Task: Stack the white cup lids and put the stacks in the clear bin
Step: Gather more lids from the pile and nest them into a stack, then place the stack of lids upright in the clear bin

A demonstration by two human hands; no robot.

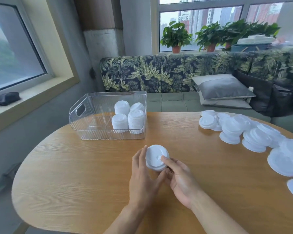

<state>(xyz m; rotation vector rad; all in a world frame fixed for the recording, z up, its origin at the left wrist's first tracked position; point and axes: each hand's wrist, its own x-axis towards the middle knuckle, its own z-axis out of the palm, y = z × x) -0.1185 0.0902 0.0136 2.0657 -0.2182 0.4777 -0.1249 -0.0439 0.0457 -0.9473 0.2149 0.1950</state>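
— Where's the stack being worked on?

— I see the small stack of white lids (156,157) on the table (74,166), in front of the clear bin (85,119), below its right end. The left hand (143,181) curls its fingers round the stack's left side. The right hand (181,179) lays one finger across the top lid, with its other fingers curled at the near edge.

— And the bin?

— Four stacks (128,118) stand upright in its right end. Loose lids (243,132) lie heaped well to the right of the bin.
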